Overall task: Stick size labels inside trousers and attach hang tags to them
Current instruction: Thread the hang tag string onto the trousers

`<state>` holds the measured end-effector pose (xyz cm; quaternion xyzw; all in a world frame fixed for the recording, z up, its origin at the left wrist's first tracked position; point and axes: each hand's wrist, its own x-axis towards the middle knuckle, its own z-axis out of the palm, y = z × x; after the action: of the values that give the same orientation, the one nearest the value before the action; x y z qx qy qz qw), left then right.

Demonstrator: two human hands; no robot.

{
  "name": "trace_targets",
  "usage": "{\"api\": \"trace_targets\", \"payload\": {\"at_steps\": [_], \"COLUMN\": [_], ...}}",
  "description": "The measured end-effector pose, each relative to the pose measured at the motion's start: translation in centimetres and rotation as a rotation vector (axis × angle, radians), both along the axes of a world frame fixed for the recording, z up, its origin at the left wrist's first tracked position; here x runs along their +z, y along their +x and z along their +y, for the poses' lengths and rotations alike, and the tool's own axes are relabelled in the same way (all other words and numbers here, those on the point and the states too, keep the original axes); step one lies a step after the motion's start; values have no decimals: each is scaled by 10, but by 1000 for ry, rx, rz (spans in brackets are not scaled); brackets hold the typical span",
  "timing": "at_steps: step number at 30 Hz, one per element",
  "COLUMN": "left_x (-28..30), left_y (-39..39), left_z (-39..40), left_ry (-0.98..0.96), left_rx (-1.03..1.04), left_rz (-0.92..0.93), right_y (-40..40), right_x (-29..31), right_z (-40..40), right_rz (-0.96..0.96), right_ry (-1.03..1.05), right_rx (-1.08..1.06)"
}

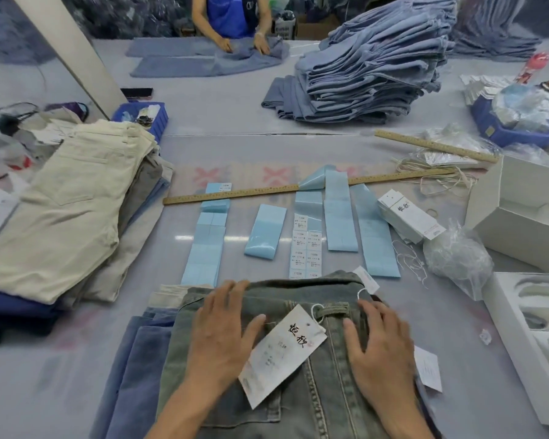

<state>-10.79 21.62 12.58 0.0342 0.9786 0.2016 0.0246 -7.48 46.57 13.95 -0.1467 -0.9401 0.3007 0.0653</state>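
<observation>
Grey-green washed jeans [298, 299] lie folded at the near edge of the table, on top of blue trousers [133, 359]. A white hang tag [282, 353] with black characters lies on them, tied by a white string to a belt loop [336, 312]. My left hand [222, 327] rests flat on the jeans left of the tag, thumb touching the tag's edge. On the right side of the jeans my right hand [381, 340] presses flat. Strips of pale blue size label sheets [308, 248] lie in rows beyond the jeans. A stack of hang tags [409, 217] sits to the right.
Cream trousers [67, 210] are piled at left. Two wooden rulers [235, 193] cross the table. White boxes [520, 210] and a plastic bag [457, 258] stand at right. A tall stack of blue jeans [368, 64] sits at the back, where another person folds trousers [210, 58].
</observation>
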Motion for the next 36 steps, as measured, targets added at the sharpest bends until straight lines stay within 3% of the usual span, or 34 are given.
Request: {"api": "trace_targets", "payload": {"at_steps": [3, 6, 10, 14, 25, 30, 36], "left_x": [-39, -62, -70, -68, -69, -71, -80], "left_y": [32, 48, 47, 46, 46, 44, 48], "left_z": [-48, -59, -60, -63, -69, -70, -71], "left_ry": [-67, 53, 199, 270, 299, 314, 295], "left_rx": [206, 260, 420, 461, 365, 359, 356], "left_rz": [-102, -171, -9, -19, 75, 85, 165], "right_y": [-1, -3, -4, -13, -21, -10, 8], "right_x": [-8, -10, 5, 22, 75, 107, 110], "right_z": [-2, 0, 19, 37, 84, 88, 71], "right_rz": [-65, -39, 22, -123, 204, 278, 111], "right_ry": [69, 67, -358, -396, -1148, -1046, -776], "right_rx": [29, 71, -159, -192, -622, -599, -456]}}
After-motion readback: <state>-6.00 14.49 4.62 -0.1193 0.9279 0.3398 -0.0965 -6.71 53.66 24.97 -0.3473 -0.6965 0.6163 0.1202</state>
